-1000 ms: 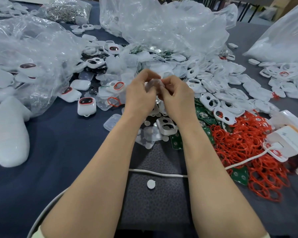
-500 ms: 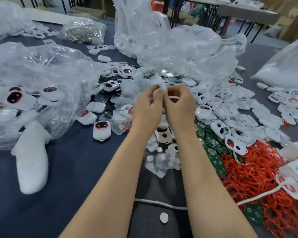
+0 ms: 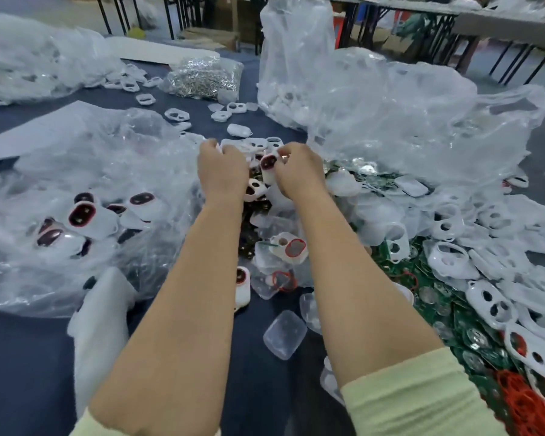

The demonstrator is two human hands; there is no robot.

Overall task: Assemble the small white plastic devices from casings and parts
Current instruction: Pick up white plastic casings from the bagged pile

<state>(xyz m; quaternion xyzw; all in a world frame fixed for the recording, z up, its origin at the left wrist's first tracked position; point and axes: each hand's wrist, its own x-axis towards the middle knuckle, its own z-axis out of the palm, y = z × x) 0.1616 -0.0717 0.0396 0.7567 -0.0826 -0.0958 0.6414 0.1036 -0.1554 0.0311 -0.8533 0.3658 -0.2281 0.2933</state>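
Both my hands reach forward over the heap of parts, a short gap between them. My right hand [image 3: 299,173] pinches a white device [image 3: 268,166] with a dark red window at its fingertips. My left hand [image 3: 222,171] has its fingers curled away from me; a small pale bit shows at the fingertips, and I cannot tell whether it holds anything. Under my arms lie another assembled device [image 3: 243,284] and clear covers [image 3: 285,338]. White casings [image 3: 488,298] with two holes, green circuit boards [image 3: 428,294] and red rings [image 3: 523,404] are heaped on the right.
A clear bag of finished devices [image 3: 82,215] lies at the left, with a white padded object [image 3: 98,325] in front of it. A large crumpled bag [image 3: 390,114] rises at the back right. A bag of metal parts [image 3: 202,77] sits far back on the dark blue table [image 3: 29,357].
My hands were pressed together on one small piece; now they have moved forward and apart. The right one carries the device. My view has tilted up and forward.
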